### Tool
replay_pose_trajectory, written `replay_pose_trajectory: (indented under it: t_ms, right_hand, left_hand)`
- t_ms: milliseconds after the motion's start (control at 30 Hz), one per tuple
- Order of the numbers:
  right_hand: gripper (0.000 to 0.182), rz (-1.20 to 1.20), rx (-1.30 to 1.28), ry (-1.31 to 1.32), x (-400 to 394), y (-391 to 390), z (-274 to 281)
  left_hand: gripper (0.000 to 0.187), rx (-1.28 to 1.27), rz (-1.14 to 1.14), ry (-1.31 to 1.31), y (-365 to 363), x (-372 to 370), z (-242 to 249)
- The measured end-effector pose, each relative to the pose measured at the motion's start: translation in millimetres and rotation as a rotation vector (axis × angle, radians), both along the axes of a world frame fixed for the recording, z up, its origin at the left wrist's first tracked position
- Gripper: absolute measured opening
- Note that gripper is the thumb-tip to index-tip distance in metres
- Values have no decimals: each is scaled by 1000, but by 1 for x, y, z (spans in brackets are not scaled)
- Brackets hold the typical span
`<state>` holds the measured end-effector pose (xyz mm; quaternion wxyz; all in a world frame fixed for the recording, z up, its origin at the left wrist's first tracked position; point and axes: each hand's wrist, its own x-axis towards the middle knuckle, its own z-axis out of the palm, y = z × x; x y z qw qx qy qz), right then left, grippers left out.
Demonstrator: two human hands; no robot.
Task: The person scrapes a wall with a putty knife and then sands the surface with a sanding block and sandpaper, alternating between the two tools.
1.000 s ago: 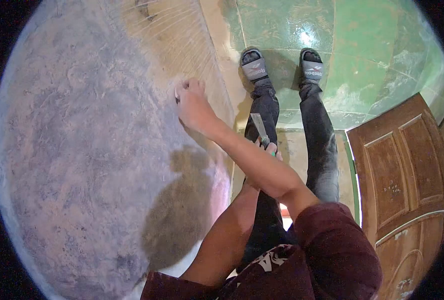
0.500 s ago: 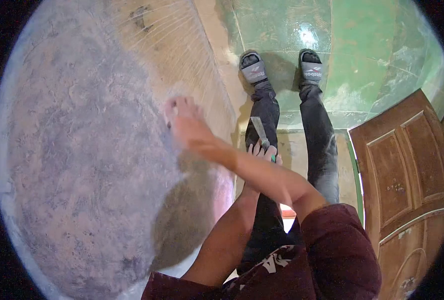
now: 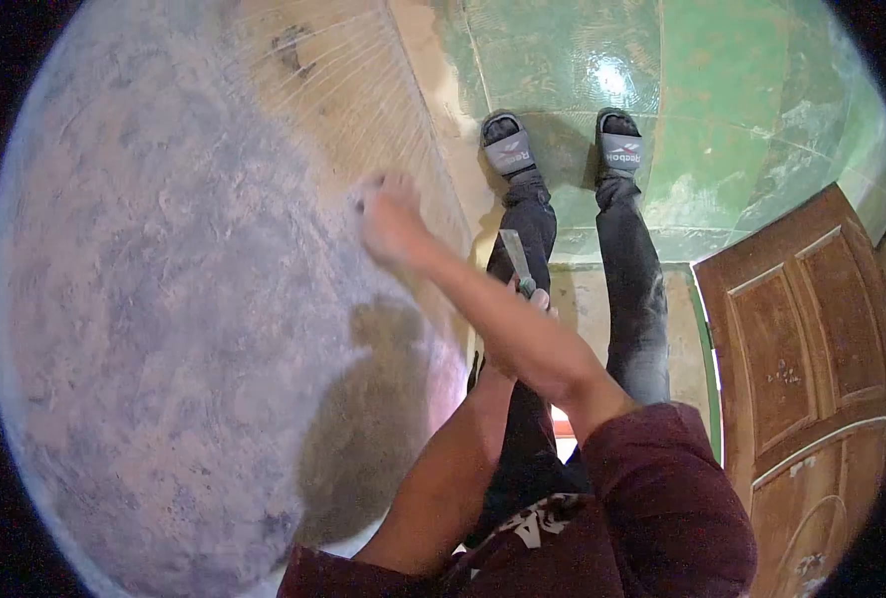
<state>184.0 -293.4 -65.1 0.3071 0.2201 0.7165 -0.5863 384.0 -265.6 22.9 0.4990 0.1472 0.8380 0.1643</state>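
Overhead, the person's right hand [image 3: 391,221], blurred, pressed against a mottled grey-and-tan wall [image 3: 164,299], its fingers curled together on something small and pale that could not be made out. Below the crossing right forearm, the left hand [image 3: 535,299] was clamped on one putty knife [image 3: 515,257]. The knife's long axis ran nearly parallel to the wall's edge, its flat blade pointing down toward the green floor [image 3: 742,120] and two grey sandals [image 3: 508,149]. One brown panelled door [image 3: 812,329] stood on the far side of the legs from the wall.
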Motion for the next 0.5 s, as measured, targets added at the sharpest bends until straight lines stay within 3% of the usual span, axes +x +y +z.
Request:
replay_pose_trajectory:
  t_ms: [100, 167, 200, 267, 300, 367, 433, 500]
  right_hand:
    - [50, -99, -118, 118, 6, 16, 78]
    - [53, -46, -70, 126, 1, 19, 58]
    - [51, -38, -58, 12, -5, 20, 28]
    - [53, -29, -40, -99, -3, 14, 11]
    - [51, -72, -59, -118, -2, 6, 12]
    - [50, -122, -68, -132, 0, 6, 33]
    - [32, -184, -131, 46, 9, 11, 83]
    - [35, -170, -70, 145, 7, 10, 47]
  left_hand:
    - [39, -43, -3, -99, 2, -19, 4]
    - [36, -29, 26, -90, 2, -21, 5]
    - [36, -32, 36, -94, -8, -3, -1]
    - [33, 86, 369, -193, -24, 26, -15]
    - [33, 90, 370, -191, -23, 26, -14]
    - [36, -85, 21, -180, 6, -28, 4]
    - [41, -89, -6, -176, 4, -27, -2]
    - [38, -21, 54, -98, -1, -19, -1]
